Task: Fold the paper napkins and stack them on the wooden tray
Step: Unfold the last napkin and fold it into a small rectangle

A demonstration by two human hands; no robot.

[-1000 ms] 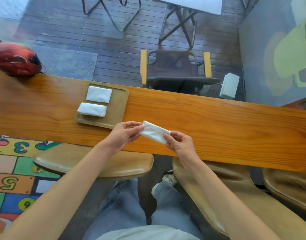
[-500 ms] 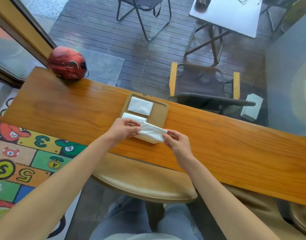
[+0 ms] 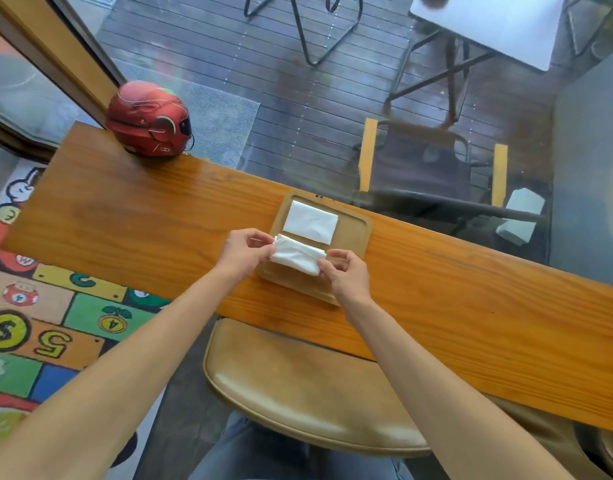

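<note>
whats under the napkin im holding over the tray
Under the held napkin lies the wooden tray, and the edge of another folded napkin shows. The rest of that napkin is covered.

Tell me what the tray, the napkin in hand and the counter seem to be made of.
Tray: pale wood, matte, faint grain and rounded rim. Held napkin: thin white paper, soft creases where the left hand and right hand pinch its ends. Counter: orange-brown wood with bold grain, probably varnished, since it shows sheen.
</note>
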